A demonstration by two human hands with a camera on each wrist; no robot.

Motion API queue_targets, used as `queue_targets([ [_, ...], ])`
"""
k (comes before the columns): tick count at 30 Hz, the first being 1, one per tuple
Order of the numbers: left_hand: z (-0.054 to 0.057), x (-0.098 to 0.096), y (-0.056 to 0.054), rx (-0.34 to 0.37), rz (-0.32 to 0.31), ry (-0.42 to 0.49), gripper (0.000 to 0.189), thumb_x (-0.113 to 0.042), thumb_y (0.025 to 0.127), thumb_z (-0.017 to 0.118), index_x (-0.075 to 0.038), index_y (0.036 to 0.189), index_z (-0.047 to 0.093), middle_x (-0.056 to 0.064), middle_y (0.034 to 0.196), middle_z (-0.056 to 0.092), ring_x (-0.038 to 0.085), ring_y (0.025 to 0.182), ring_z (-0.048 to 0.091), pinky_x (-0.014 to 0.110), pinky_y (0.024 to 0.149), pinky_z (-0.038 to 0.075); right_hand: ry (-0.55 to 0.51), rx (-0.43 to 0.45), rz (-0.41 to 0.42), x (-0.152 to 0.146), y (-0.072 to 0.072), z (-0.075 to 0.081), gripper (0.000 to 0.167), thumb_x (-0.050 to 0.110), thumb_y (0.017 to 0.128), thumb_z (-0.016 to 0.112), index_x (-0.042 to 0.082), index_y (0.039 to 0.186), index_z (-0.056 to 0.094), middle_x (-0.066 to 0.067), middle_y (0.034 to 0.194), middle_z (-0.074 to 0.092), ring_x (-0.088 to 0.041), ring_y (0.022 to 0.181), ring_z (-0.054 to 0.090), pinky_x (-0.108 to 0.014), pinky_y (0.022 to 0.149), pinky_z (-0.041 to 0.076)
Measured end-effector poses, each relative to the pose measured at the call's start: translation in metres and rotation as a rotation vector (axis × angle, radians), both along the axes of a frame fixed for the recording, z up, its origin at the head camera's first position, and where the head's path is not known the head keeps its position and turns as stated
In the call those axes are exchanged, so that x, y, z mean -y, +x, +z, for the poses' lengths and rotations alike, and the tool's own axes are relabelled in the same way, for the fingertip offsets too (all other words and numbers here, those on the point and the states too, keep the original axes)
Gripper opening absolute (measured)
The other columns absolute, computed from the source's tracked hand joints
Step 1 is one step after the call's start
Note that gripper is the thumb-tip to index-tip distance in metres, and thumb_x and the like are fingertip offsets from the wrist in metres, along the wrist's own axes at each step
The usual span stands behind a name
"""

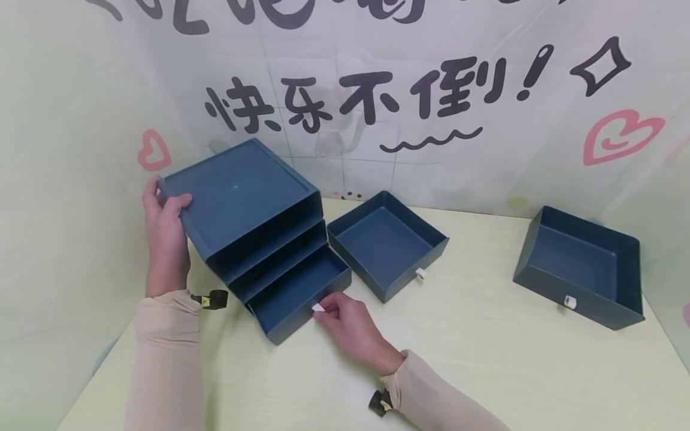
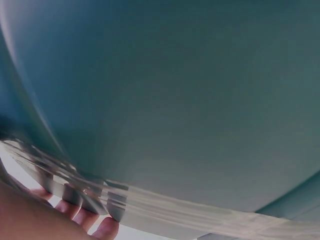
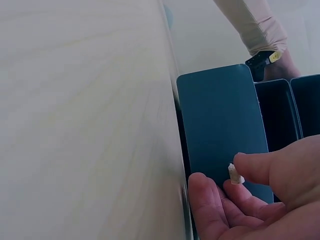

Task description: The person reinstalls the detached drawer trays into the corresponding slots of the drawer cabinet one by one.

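Dark blue rectangular plastic drawer cabinet (image 1: 242, 191) stands on the pale yellow worktop (image 1: 458, 365), its two upper compartments open at the front. Left hand (image 1: 168, 230) grips its top left edge, thumb on the upper face. Right hand (image 1: 353, 326) pinches the small white tab (image 1: 318, 307) of the dark blue bottom drawer (image 1: 299, 319), which projects partway. One dark blue square plastic drawer (image 1: 385, 242) lies just right of the cabinet; a second matching drawer (image 1: 577, 254) lies well apart, far right.
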State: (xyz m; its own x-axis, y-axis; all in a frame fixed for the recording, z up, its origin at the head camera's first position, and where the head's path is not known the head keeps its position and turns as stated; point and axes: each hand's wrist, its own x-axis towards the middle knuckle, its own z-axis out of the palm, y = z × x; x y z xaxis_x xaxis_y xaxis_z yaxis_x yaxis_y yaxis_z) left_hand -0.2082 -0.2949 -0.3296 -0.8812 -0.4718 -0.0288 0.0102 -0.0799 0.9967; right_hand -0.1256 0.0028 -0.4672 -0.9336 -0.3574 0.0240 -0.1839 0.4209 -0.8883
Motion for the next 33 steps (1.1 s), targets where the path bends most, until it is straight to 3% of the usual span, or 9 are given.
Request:
queue_targets([
  [15,0.000,0.001,-0.001,-0.020,0.005,0.005,0.066,-0.023,0.101,0.046,-0.035,0.159,0.017,-0.007,0.169,0.016,0.015,0.147,0.024,0.030,0.122,0.019,0.026,-0.031,-0.017,0.012,-0.014,0.004,0.020,0.020,0.098,0.067,0.005,0.111,0.067,-0.007,0.098,0.073,-0.014,0.084,0.066,-0.023,0.077,0.053],
  [33,-0.003,0.001,-0.001,0.009,0.004,-0.017,0.067,-0.026,0.102,0.045,-0.036,0.160,0.014,-0.006,0.169,0.015,0.016,0.148,0.021,0.032,0.123,0.018,0.063,-0.040,-0.004,0.022,-0.027,0.003,0.020,0.024,0.099,0.067,0.007,0.110,0.068,-0.006,0.101,0.074,-0.015,0.086,0.066,-0.024,0.078,0.053],
])
